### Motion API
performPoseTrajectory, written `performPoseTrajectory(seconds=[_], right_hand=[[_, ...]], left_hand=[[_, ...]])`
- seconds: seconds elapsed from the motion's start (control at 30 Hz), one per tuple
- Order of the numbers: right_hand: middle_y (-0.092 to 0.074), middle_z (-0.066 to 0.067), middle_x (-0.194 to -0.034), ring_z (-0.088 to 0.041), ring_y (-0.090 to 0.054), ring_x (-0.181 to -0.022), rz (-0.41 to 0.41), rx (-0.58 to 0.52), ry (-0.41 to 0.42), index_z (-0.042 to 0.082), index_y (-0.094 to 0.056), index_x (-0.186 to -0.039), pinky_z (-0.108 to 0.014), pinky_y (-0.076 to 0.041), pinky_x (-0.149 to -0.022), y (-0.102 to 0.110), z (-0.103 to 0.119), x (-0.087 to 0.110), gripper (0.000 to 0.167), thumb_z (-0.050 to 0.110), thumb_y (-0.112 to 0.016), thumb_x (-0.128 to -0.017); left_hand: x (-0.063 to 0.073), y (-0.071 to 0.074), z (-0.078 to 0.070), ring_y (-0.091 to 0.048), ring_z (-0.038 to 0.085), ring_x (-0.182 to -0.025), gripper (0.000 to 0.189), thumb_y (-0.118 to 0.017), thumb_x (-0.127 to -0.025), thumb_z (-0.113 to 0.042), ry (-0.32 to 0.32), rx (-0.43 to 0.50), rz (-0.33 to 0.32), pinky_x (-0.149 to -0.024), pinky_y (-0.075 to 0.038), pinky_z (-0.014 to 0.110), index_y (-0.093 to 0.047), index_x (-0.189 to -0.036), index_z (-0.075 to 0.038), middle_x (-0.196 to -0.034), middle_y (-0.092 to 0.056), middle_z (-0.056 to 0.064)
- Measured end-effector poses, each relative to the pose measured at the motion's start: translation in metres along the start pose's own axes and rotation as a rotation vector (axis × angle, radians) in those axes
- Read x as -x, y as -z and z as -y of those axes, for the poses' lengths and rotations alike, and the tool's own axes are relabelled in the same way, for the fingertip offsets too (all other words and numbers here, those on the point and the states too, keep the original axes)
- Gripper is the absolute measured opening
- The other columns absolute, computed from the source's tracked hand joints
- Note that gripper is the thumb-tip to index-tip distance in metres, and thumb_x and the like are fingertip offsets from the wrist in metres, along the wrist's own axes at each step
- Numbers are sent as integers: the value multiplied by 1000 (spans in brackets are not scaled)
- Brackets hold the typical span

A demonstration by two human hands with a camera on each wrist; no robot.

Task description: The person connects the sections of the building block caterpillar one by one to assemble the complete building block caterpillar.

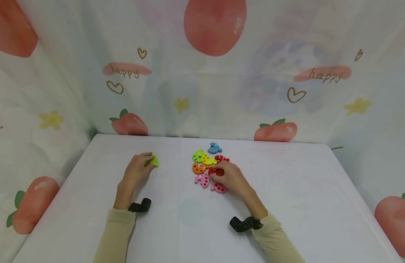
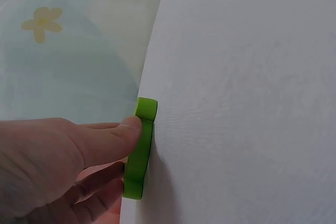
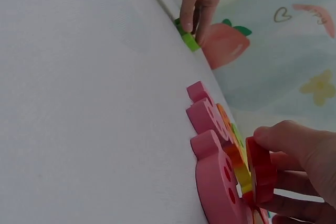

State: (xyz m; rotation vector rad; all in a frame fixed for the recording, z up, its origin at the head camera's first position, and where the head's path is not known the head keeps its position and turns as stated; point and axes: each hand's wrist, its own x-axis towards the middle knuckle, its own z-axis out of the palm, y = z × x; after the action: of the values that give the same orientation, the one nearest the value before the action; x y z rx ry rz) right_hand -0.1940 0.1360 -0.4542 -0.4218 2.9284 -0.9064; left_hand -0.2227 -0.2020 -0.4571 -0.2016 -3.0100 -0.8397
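At the left of the table my left hand (image 1: 135, 170) pinches a light-green fish-shaped toy block (image 2: 139, 156) between thumb and fingers, its lower side close over the white cloth. My right hand (image 1: 232, 178) grips a red fish-shaped block (image 3: 261, 172) by its edges, raised beside the pile. Around the right hand lie a spotted orange block (image 1: 198, 168), a yellow one (image 1: 207, 159), a striped green one (image 1: 197, 156), another red one (image 1: 222, 158) and two pink ones, one (image 1: 201, 180) nearer the middle and one (image 1: 219, 187) partly under the hand.
A blue block (image 1: 214, 148) lies at the back of the pile. The white-covered table (image 1: 189, 233) meets a printed cloth backdrop (image 1: 209, 84) at its far edge. Black wrist cameras sit at the left cuff (image 1: 141, 205) and right cuff (image 1: 245, 224).
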Motion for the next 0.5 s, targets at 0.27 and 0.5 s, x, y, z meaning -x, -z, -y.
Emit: performPoseTrajectory(seconds=[0.27,0.5], right_hand=[[-69,-8,-112,-21,-63,-103,7,-183,169,7,-68,-119,-33,-59,-84,-7,15,-9,39,23,-75,-85],[-66,-7,-119,-20,-60,-107,127,-86,320,9,-64,-125,-31,-56,-88,-39,51,-40,40,24,-71,-89]], left_hand=[[2,7,10,-45,42,-130,40,-65,-92,-14,-40,-41,10,-109,-37,56,-60,-130,0,-143,-53,15],[0,9,22,-43,42,-133,39,-62,-94,-12,-50,-57,11,-112,-35,55,-58,-131,1,-145,-51,15]])
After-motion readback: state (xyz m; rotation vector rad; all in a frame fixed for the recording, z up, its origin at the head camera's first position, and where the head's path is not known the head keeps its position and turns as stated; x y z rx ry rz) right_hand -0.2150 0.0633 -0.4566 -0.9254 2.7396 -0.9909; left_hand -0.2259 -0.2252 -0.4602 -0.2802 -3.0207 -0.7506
